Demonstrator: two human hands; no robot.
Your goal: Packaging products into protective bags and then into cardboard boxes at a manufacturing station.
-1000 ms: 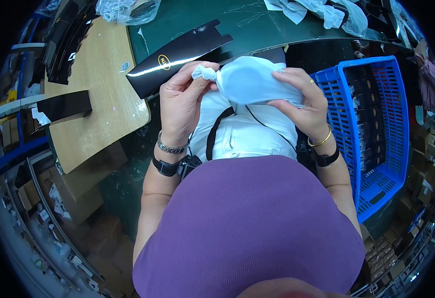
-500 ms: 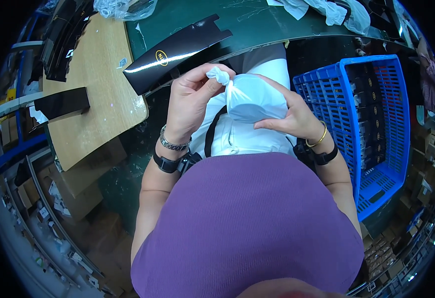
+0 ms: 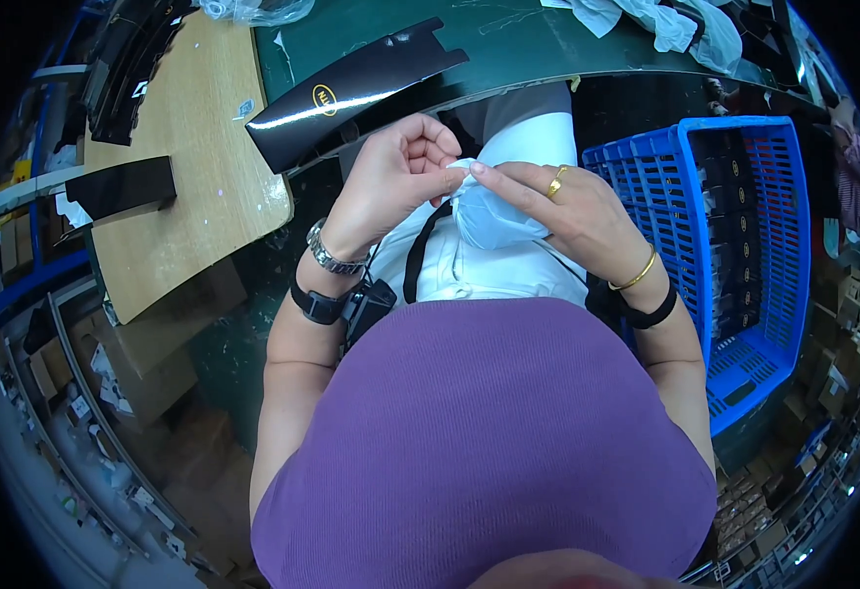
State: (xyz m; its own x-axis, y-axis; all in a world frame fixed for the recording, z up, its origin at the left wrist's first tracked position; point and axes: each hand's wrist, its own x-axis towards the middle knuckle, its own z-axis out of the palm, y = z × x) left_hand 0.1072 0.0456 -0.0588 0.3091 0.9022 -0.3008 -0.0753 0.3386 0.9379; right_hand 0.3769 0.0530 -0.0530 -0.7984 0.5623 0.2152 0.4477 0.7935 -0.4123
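Over my lap is a rounded object wrapped in a thin whitish plastic bag (image 3: 494,221); what is inside cannot be made out. My left hand (image 3: 405,177) pinches the gathered top of the bag between thumb and forefinger, its other fingers curled. My right hand (image 3: 572,211) comes over from the other side, thumb and fingertips closed on the same gathered plastic, hiding part of the wrapped object. Beyond my hands, a flat black card sleeve (image 3: 356,93) with a yellow oval mark lies at the green table's near edge.
A blue plastic crate (image 3: 700,255) stands at my right with a row of black boxes (image 3: 734,226) inside. The wooden board (image 3: 194,167) at left bears black card pieces (image 3: 126,191). Crumpled clear plastic (image 3: 685,29) lies on the far part of the green table (image 3: 508,39).
My right hand has left the side of the wrapped object and moved up to the bag's gathered top, meeting my left fingertips. The bundle now sits lower and partly covered.
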